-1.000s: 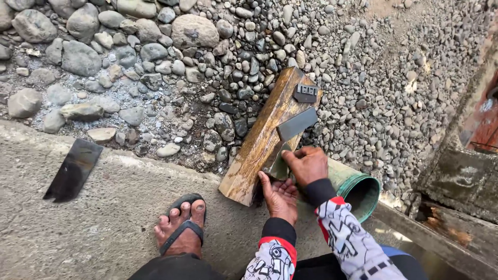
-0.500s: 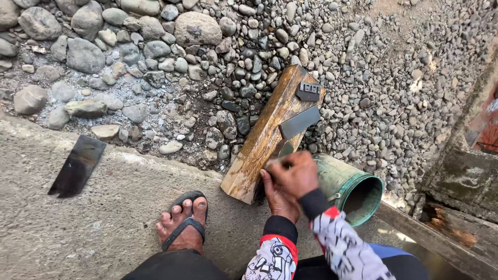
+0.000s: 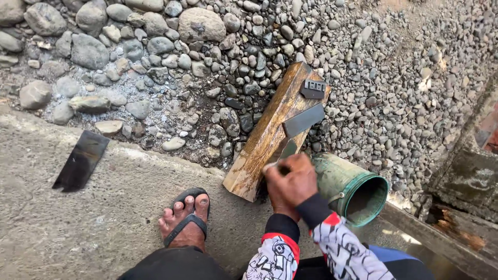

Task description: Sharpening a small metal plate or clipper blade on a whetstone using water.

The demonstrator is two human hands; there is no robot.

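Under my stacked hands, the flat grey blade (image 3: 296, 129) lies along the wet wooden block (image 3: 264, 142), its far end showing beyond my knuckles and pointing toward the gravel. Half a second ago my hands sat a little farther up the block; a second ago they were apart, the left lower and palm open. Now they have come together near the block's near end, so I judge the blade is being drawn back on a sharpening stroke. My right hand (image 3: 293, 179) is closed over the blade's near end, wrist bent down, knuckles up; my left hand (image 3: 275, 199) is mostly hidden beneath it, so I cannot tell its hold. Just right of the grip lies a green bucket (image 3: 358, 186) on its side. Past the blade tip sits a small dark piece (image 3: 314, 89). Well to the left, another dark blade (image 3: 82, 162) rests on the concrete ledge (image 3: 78, 228), with my sandalled foot (image 3: 185, 220) nearer.
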